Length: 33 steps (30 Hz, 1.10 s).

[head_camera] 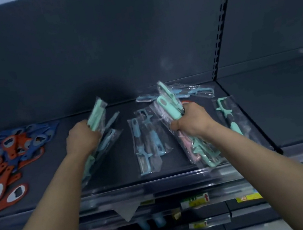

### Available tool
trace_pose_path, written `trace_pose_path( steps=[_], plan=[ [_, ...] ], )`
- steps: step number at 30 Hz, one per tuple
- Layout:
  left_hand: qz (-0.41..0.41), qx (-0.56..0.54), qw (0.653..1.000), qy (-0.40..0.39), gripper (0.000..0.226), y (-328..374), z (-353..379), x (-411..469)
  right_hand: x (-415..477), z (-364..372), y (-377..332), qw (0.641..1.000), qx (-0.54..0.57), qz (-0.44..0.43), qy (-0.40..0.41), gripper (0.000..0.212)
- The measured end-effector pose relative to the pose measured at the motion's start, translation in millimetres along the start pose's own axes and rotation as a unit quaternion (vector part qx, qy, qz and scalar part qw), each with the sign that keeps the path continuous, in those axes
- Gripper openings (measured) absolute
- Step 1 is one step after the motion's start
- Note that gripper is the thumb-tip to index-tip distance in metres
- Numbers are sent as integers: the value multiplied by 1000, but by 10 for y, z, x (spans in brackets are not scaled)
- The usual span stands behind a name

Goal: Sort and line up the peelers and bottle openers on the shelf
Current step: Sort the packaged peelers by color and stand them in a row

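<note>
While bottle openers (4,167) lie left of both grips, a bundle of bagged peelers (98,128) is clutched in the left hand (82,139), and another bundle (174,110) is gripped by the right hand (190,122).

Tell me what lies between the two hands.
In the head view, blue peelers in clear bags lie on the dark shelf between left hand and right hand.

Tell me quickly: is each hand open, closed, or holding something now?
Left hand: closed, gripping a bundle of bagged peelers.
Right hand: closed, gripping a second bundle of bagged peelers, green and pink.
</note>
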<state>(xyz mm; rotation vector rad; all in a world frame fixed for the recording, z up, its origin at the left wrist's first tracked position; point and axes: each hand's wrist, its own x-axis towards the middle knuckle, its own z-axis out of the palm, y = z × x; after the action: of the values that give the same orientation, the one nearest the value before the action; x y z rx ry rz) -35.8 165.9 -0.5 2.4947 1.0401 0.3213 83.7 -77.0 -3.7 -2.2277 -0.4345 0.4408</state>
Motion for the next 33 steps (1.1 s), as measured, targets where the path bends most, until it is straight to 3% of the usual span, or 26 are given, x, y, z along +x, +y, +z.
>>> trace_pose_path(
  steps=[3,10,16,20,22,27,33],
  plan=[
    [23,21,999,36,16,174,29,-136,-26,-115,101,1000,6,-6,-12,31],
    [61,-7,994,86,16,817,215,-454,-101,-464,373,1000,29,2,2,17],
    [100,-146,983,-53,8,1614,681,-622,-108,-894,665,995,39,57,72,15],
    [117,-205,945,-227,20,2082,1112,-763,-165,-1204,898,988,49,90,117,13],
    [128,-177,934,-282,35,2261,1294,-799,-202,-1343,1013,984,61,107,128,17],
    [166,-19,955,-244,44,2598,1514,-812,-273,-1607,1279,966,146,161,140,14],
    [143,56,957,-248,35,2720,1627,-805,-179,-1863,1500,958,202,178,98,15]
  ],
)
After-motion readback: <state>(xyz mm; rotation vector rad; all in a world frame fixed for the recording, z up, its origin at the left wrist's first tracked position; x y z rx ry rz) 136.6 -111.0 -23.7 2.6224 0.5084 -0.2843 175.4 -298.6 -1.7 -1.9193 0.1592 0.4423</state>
